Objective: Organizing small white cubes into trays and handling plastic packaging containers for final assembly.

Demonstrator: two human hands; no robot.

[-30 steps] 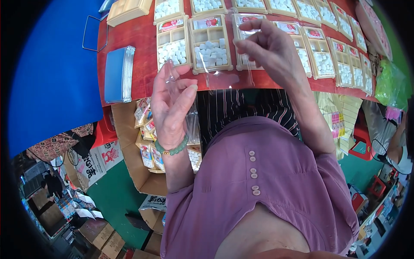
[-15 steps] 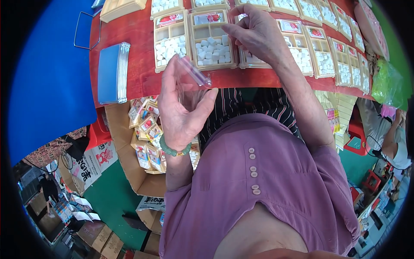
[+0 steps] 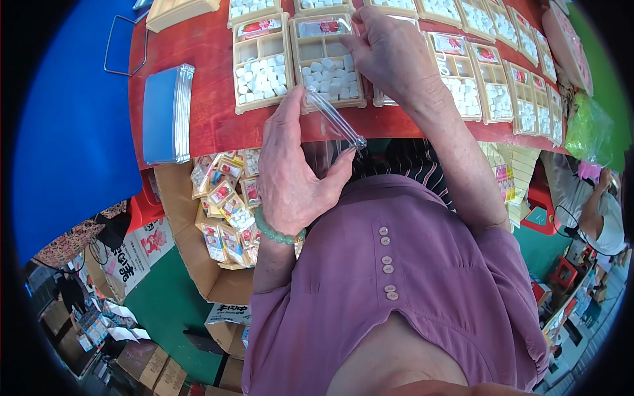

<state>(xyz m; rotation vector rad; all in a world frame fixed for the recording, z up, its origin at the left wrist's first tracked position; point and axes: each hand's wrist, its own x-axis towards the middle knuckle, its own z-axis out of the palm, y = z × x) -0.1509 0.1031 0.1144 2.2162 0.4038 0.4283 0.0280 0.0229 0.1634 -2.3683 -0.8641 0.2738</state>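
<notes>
My left hand (image 3: pixel 294 175), a green bead bracelet at its wrist, grips a clear plastic lid (image 3: pixel 335 119) by its ends at the table's front edge. The lid is tilted, and its layered rim suggests more than one. Just beyond it lies a cream compartment tray (image 3: pixel 330 104) holding white cubes (image 3: pixel 330 78) and a packet with a red strawberry print (image 3: pixel 323 28). My right hand (image 3: pixel 399 56) is closed in a pinch at that tray's far right corner; whatever its fingertips hold is hidden. It also covers much of the neighbouring tray.
Similar filled trays (image 3: pixel 261 102) stand in rows on the red table (image 3: pixel 214 79). A stack of clear lids (image 3: pixel 168 115) lies at the left. Below the edge, a cardboard box (image 3: pixel 188 244) holds packed trays. A green plastic bag (image 3: pixel 588 129) hangs at the right.
My left hand has moved slightly right, carrying the lid, which now points lower right. My right hand has come down a little, its fingers drawn closer together at the tray corner.
</notes>
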